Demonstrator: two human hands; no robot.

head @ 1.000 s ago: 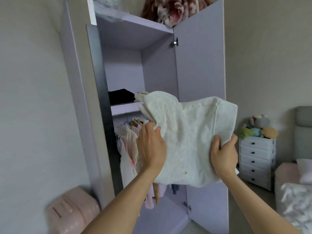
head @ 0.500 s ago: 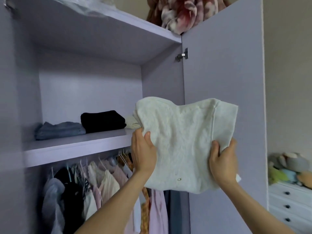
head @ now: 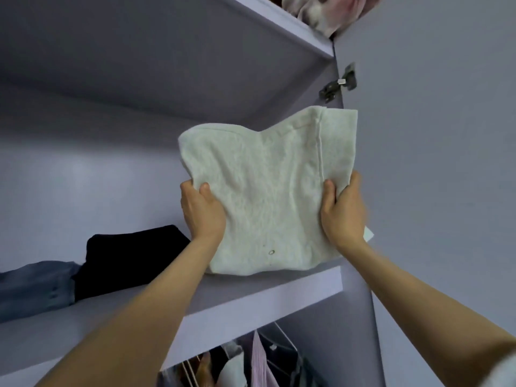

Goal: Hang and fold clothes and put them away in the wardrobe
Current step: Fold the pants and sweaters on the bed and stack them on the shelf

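1. Wardrobe (head: 418,191) – middle shelf (head: 251,305) runs 8 to 3 o'clock across the view; a black folded garment (head: 125,258) and a blue folded garment (head: 33,286) lie on it at 8 o'clock
2. White folded garment (head: 265,196) – at centre, held just above the shelf's right part, its lower edge near the shelf front. Long axis roughly 7 to 1 o'clock; the top edge tips in toward the wardrobe's back
3. Risk, as a judgement: the soft bundle could unfold or sag off the shelf lip if let go too far forward; it could also nudge the black pile
4. Left hand (head: 202,213) and right hand (head: 344,213) each grip a side edge, thumbs on top, fingers curled under
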